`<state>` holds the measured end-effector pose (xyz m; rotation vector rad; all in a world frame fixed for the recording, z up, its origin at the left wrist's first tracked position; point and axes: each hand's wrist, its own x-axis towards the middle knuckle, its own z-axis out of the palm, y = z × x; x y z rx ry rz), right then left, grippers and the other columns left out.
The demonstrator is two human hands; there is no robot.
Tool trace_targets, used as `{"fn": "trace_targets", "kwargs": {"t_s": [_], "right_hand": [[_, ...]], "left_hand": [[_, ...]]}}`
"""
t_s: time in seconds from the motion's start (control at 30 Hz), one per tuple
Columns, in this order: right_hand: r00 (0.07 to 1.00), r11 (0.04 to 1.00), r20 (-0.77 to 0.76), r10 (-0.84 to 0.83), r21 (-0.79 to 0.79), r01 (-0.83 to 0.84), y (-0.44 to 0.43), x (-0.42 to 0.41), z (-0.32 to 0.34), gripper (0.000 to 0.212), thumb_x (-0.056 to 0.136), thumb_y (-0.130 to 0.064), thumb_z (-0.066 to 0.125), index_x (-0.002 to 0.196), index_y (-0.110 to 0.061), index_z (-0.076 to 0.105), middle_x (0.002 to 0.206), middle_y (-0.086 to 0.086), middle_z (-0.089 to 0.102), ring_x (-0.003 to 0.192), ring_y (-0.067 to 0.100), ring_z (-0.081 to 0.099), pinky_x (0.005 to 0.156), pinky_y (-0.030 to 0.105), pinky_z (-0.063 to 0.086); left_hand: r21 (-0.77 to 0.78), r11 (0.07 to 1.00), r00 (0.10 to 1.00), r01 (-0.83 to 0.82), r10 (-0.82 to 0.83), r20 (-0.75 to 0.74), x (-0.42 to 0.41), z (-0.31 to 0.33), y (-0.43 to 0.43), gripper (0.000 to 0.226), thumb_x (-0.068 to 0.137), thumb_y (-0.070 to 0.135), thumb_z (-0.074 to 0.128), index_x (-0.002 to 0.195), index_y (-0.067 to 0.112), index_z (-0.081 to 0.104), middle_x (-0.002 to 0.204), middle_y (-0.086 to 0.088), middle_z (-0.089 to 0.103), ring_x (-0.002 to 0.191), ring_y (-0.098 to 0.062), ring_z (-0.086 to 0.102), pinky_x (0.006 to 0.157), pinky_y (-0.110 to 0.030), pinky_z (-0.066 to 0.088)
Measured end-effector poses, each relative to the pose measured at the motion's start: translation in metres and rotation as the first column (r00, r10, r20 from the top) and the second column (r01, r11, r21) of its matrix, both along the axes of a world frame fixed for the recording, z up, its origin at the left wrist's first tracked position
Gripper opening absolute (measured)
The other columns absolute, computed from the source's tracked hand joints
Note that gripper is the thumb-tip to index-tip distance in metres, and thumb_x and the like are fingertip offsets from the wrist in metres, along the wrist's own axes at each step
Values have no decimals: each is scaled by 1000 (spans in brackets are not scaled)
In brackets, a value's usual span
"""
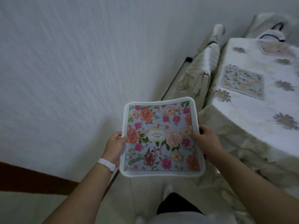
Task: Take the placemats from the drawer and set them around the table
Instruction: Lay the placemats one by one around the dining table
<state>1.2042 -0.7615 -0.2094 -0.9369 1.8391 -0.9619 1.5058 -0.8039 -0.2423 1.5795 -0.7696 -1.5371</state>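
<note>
Item in hand: one floral placemat (pixel 161 138), roughly square, blue ground with pink, orange and dark red blooms, white piped border, a pale oval emblem at centre. It is held level in front of the body, clear of the table, over pale floor.
Left hand (pixel 115 145): closed on the mat's left edge, thumb on top, fingers beneath. A white wristband (pixel 106 164) sits on that wrist.
Right hand (pixel 206 139): closed on the mat's right edge, thumb lying across the printed face.
Whether one mat or a stack is held: cannot tell; only one face shows.
Table (pixel 252 120): to the right, covered with a white cloth bearing grey flower motifs, lace skirt hanging at the side.
Mats already laid: a floral rectangular placemat (pixel 242 82) near the table's left edge; a second pale placemat (pixel 278 49) at the far end, blurred.
Other objects: a chair draped in cream fabric (pixel 200 68) beside the table; a striped chair back (pixel 265 25) at the far end. Drawer not in view.
Step in hand (judgement): carrying a mat to an open place; task appears partly done.
Next move calls for: turning toward the table's near side, lowering the mat flat at a place well apart from the laid ones, edge squared to the table rim, then releasing both hands.
</note>
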Motion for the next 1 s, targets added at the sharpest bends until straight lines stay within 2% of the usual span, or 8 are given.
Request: {"fn": "trace_targets", "kwargs": {"t_s": [0.07,0.17,0.33,0.43,0.6,0.77,0.87,1.0], "right_hand": [[999,999,10,-41,-10,41,-11,-13,-5,23,85,-29,73,104,-18,65,91,3,73,74,17,73,57,30,57],[995,998,67,-68,-3,68,-38,-30,-16,23,86,-29,72,104,-20,63,94,3,73,78,20,73,62,34,58],[987,1000,158,-26,-2,27,-105,-58,-24,25,90,-28,69,112,-20,62,99,1,71,83,18,72,61,28,56],[976,1000,219,-6,-10,8,-147,-83,-21,29,89,-29,69,116,-23,61,103,0,71,84,17,73,64,28,57],[981,1000,194,-13,-22,18,-207,-130,-11,27,90,-24,66,117,-25,60,104,-2,70,86,17,72,67,31,56],[985,995,144,-94,-23,98,-241,-167,-1,20,92,-19,64,112,-22,60,97,-2,69,80,16,69,59,27,51],[983,990,121,-138,-13,140,-262,-185,2,18,92,-19,64,109,-22,61,96,-1,69,81,18,69,60,29,51],[977,981,103,-188,-20,191,-295,-201,4,16,91,-19,64,107,-22,63,95,-1,69,81,18,68,62,31,52]], "left_hand": [[2,999,999,51,-51,2,-16,-2,-25,7,91,13,63,95,9,67,101,-27,70,91,-47,68,79,-67,53],[17,997,997,73,-73,-26,-39,-3,-60,10,91,12,63,99,5,65,101,-27,70,90,-46,68,78,-67,53],[76,996,999,44,-41,-35,-72,-1,-125,23,89,15,67,107,1,62,99,-28,71,91,-47,67,78,-66,53],[82,995,999,51,-49,-19,-95,7,-168,18,92,12,63,106,2,63,97,-27,71,87,-43,69,76,-60,56],[43,997,997,64,-66,28,-138,18,-237,22,93,11,62,112,0,58,100,-29,70,89,-46,68,78,-63,55],[20,993,993,115,-116,39,-183,25,-287,16,95,10,58,108,1,58,99,-28,70,86,-43,69,75,-57,57],[14,989,989,148,-149,13,-202,26,-317,22,94,10,60,113,-1,57,102,-29,69,91,-46,68,77,-60,56],[6,984,984,175,-176,7,-224,21,-360,11,94,10,59,104,5,60,97,-27,70,85,-41,68,76,-58,56]]}}
